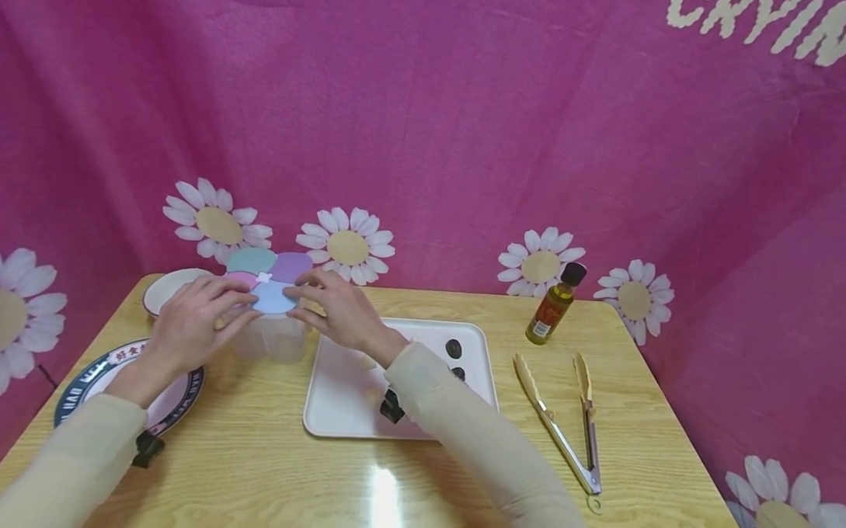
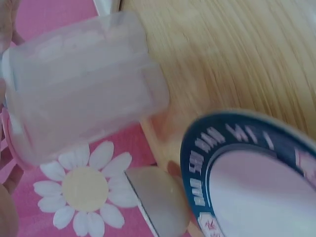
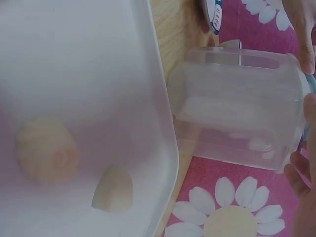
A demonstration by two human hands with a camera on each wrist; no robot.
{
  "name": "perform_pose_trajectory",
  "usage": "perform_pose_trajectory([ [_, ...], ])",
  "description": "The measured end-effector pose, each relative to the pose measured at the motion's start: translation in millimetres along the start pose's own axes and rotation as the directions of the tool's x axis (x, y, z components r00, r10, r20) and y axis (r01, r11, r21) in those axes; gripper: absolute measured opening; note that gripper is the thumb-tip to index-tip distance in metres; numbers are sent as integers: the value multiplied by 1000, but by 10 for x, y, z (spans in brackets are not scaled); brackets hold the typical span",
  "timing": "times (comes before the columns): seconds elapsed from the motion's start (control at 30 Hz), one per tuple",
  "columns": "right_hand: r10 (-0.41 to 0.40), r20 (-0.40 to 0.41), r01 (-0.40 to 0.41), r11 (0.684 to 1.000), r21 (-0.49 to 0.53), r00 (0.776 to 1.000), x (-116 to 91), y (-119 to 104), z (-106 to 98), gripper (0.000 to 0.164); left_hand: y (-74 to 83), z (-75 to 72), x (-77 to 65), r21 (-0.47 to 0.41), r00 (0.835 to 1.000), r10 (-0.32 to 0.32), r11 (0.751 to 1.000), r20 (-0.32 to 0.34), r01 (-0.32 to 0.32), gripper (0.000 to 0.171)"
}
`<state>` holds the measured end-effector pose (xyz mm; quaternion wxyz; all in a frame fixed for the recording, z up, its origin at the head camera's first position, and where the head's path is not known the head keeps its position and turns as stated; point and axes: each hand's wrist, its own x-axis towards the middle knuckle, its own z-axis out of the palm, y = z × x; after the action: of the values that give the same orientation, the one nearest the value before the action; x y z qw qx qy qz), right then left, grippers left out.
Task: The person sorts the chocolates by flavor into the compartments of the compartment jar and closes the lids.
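A clear plastic container [image 1: 280, 341] with a petal-shaped lid in green, purple, pink and blue stands at the back left of the table. My left hand [image 1: 197, 318] pinches the left side of the lid's blue petal [image 1: 273, 299]. On the opposite side of that petal, my right hand [image 1: 341, 308] pinches its edge with thumb and fingers. Through the container's walls [image 2: 89, 84] in the left wrist view, no contents show. The right wrist view has the container's side [image 3: 237, 108] close beside the tray, fingertips right at the lid's rim.
A white tray [image 1: 349, 386] bears dark oval pieces [image 1: 453, 348], a pale round ridged piece [image 3: 47, 149] and a pale wedge [image 3: 113, 190]. Left are a blue-rimmed plate [image 1: 75, 399] and a white bowl [image 1: 173, 286]. Right are an oil bottle [image 1: 550, 311] and tongs [image 1: 569, 449].
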<state>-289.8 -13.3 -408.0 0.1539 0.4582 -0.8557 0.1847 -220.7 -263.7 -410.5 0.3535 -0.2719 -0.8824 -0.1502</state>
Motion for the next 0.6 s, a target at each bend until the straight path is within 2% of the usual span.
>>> perform_pose_trajectory([
  [0.07,-10,5,10,1000,-15,1000,-8,-9,-3,36,-9,-31,-19,19,1000,-6,1000,9,6,72],
  [0.2,-40,-11,40,998,-47,999,-32,-26,-12,34,-28,-74,-45,33,1000,-8,999,22,7,35],
  [0.3,-74,-47,70,994,-86,996,-43,-44,0,31,-47,-90,-57,33,999,-2,999,33,1,44],
  [0.53,-154,-100,130,968,-215,983,-33,-113,33,29,-124,-118,-81,9,998,28,1000,61,-29,45],
  [0.6,-163,-102,135,963,-235,981,-30,-123,27,28,-133,-120,-76,-1,998,32,999,58,-32,54],
])
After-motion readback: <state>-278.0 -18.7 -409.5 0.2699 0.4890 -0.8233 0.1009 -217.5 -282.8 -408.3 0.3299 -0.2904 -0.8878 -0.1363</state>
